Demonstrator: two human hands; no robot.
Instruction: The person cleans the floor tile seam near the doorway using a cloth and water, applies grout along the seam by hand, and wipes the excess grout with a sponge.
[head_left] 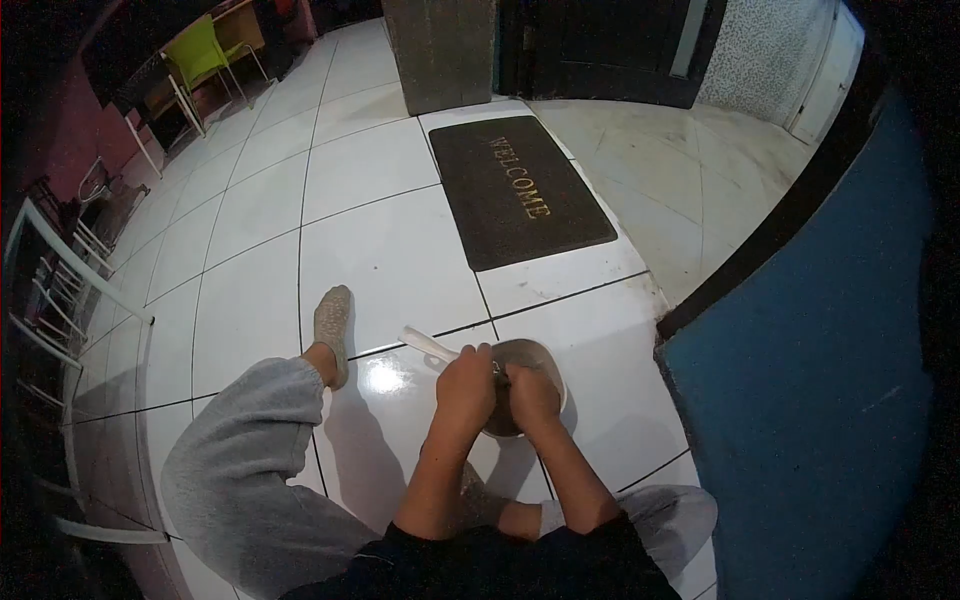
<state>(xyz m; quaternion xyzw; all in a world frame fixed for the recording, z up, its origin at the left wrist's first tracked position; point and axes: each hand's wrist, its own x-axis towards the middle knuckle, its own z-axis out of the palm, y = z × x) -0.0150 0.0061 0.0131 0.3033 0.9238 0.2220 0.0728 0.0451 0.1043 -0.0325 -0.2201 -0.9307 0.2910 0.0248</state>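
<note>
Dark top (500, 568) is filling the bit nearest cam, w/ our forearms reaching fwd over the bowl (564, 385). It's sitting on the tiled floor (380, 250), just right of our socked foot (332, 318) and on the near side of the welcome mat (525, 205). Our L hand (465, 392) is bunching its fingers together at the bowl's left side; what's inside them is hidden, so we aren't telling what, if anything, it's holding. Our R hand (535, 398) is working over the bowl's middle, fingertips out of sight, so can't tell if it's open or closed. Something small + dark is showing b/w the hands, too blurred to name. White handle (427, 346) is sticking out past the bowl's left edge, right by L hand; can't tell if it's attached.

For good technique, we're best off working low + centred over the bowl, moving both hands slowly, w/ wrists clear of the rim. If we're pressing down, we're risking a tip or slide on smooth tile, esp. by knocking that handle.
</note>
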